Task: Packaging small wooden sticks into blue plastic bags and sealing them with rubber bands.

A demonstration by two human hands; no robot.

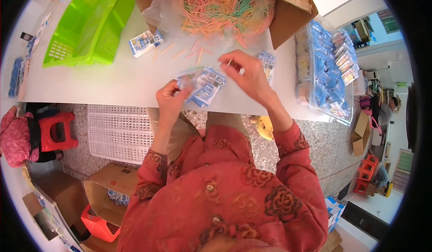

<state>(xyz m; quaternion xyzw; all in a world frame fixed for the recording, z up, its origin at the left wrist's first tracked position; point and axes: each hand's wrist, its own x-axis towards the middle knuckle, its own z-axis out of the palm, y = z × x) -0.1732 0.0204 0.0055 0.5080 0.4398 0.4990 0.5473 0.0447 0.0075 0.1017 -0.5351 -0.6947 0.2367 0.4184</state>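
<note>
My left hand (172, 98) pinches a small blue-and-white packet (186, 80), blurred by motion, just above the white table. Beside it, nearer the middle, lies another blue-and-white packet (208, 87) with striped ends. To its right, my right hand (248, 74) is raised with curled fingers closed together; what they hold, if anything, I cannot make out. Partly behind that hand rests a further striped packet (267, 64). Beyond my hands, many thin pink, yellow and green sticks (225, 11) fill a clear plastic bag, and several loose sticks (168, 48) lie in front of it.
The bag sits in a tipped cardboard box (292, 4) at the back. A green plastic basket (85, 29) stands at the far left, with a packet (145, 43) near it. On the right, a clear bin (321, 67) is heaped with packets. A white crate (118, 132) is below the table.
</note>
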